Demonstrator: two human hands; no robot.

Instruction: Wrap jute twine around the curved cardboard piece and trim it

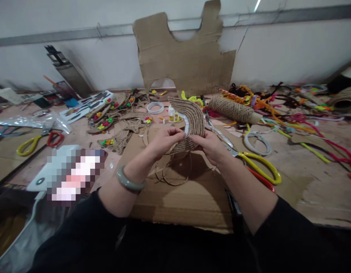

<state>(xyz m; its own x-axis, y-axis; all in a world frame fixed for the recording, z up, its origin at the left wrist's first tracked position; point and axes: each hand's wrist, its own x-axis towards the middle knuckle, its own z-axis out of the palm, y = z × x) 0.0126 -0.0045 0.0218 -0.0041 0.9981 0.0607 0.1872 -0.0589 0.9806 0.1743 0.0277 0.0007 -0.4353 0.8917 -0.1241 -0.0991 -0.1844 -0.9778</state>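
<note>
Between my two hands is a curved piece covered in rows of brown jute cord, raised above a cardboard sheet. A white strip runs along its inner curve. My left hand grips the lower left edge, thumb by the white strip. On the lower right side, my right hand holds the same piece with the thumb on the cord rows. A loose length of cord hangs below and loops on the cardboard. Behind the piece stands a small glue bottle with a yellow label.
Scissors with yellow and red handles lie at right and others at left. A jute spool, tape rolls and cord-covered pieces surround the work. A cardboard cutout leans on the wall. A phone lies left.
</note>
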